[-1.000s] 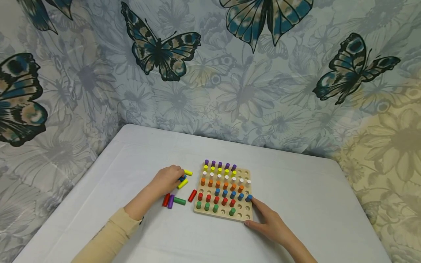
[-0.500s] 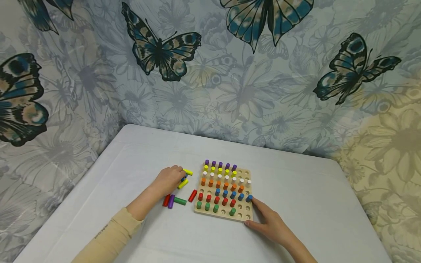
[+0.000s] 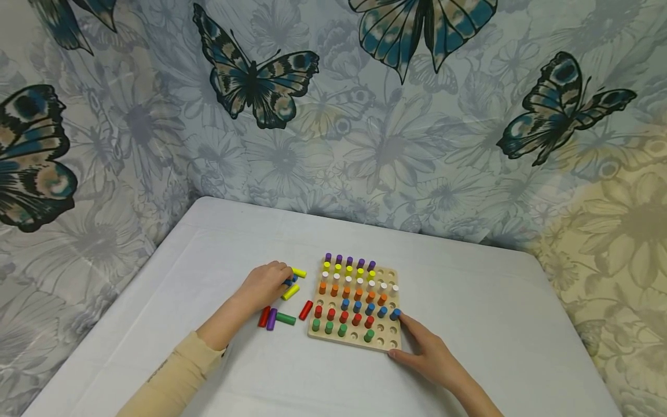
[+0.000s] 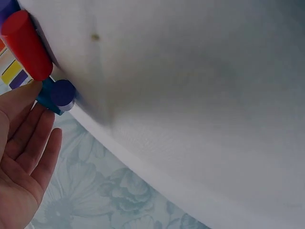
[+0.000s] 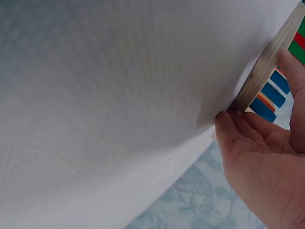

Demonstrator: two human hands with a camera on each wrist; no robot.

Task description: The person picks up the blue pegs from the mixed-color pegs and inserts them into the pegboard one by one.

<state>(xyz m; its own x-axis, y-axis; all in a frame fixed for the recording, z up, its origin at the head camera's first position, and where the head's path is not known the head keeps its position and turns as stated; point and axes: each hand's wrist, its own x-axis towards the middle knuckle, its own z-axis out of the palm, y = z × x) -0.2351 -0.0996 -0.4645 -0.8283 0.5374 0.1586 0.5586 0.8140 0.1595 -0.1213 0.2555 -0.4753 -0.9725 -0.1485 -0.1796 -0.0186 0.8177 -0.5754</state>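
My left hand (image 3: pixel 266 284) reaches over the loose pegs left of the board; its fingertips pinch a blue peg (image 4: pixel 46 97), partly hidden in the head view. Another blue peg (image 4: pixel 63 93) lies right beside it, end toward the camera. Two yellow pegs (image 3: pixel 290 292) lie near the fingertips. With thumb at the front edge and fingers along the right side, my right hand (image 3: pixel 429 353) holds a corner of the wooden pegboard (image 3: pixel 340 340). Upright pegs stand on the board in rows of purple, yellow, white, orange, blue, red and green, with some holes bare.
Close to the left wrist lie a red peg (image 3: pixel 264 317), a purple peg (image 3: pixel 271 319) and a green peg (image 3: pixel 285 318). Another red peg (image 3: pixel 305 310) sits by the board's left edge. A white cloth covers the table (image 3: pixel 469 301); butterfly-patterned wall covering (image 3: pixel 333 145) rises behind it.
The left hand shifts slightly among the blue and yellow pegs, its fingers moving over the blue ones. The right hand and the board stay in place.
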